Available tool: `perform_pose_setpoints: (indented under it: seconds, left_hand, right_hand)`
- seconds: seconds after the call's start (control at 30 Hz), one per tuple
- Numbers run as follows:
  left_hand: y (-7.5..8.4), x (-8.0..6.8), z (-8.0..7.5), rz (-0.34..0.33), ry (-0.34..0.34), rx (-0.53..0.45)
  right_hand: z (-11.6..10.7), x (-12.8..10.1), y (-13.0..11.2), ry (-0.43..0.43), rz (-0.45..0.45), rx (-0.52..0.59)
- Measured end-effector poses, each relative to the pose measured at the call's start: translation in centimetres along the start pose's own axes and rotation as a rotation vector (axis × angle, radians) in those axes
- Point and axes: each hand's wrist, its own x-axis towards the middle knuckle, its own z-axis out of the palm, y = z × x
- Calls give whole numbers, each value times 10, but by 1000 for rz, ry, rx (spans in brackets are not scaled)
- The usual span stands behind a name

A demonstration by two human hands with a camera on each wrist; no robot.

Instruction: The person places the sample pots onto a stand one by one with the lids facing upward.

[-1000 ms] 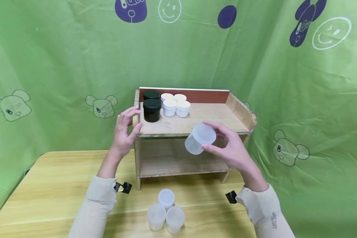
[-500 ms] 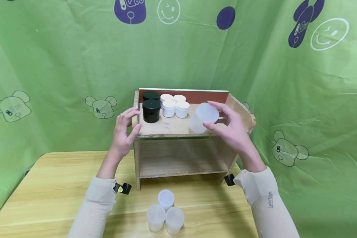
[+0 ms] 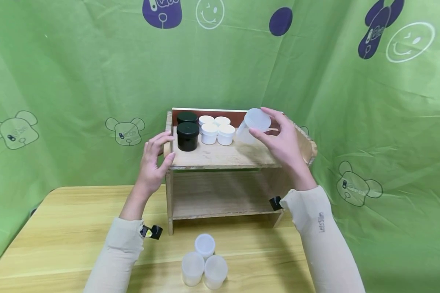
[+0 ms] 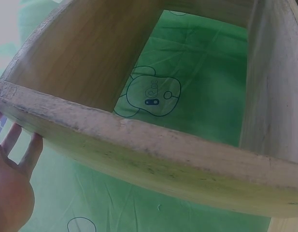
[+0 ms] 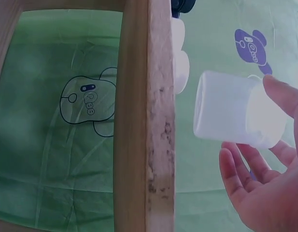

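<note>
The right hand (image 3: 282,140) holds a translucent plastic jar (image 3: 254,125) by its lid end, fingers and thumb curled around it, tilted in the air just above the top board of the wooden shelf (image 3: 223,156), to the right of four white jars (image 3: 216,129) and two black jars (image 3: 187,132) standing at the board's back left. The left hand (image 3: 155,160) grips the shelf's front left corner, thumb on the edge and fingers wrapped round the side. On the wooden table (image 3: 58,232) in front, three more translucent jars (image 3: 204,264) stand clustered together, touching.
</note>
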Motion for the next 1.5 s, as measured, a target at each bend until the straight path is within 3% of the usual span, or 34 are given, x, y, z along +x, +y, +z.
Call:
perform_pose_setpoints:
  seconds: [0.17, 0.37, 0.67, 1.5]
  left_hand:
    - [0, -1, 0, -6, 2, -6]
    - [2, 0, 0, -6, -1, -8]
    - [4, 0, -1, 0, 0, -4]
    - [2, 1, 0, 3, 3, -2]
  right_hand:
    - [4, 11, 3, 54, 12, -29]
    - [11, 25, 9, 116, 19, 15]
    - [20, 36, 17, 126, 46, 48]
    - [45, 56, 48, 147, 45, -101]
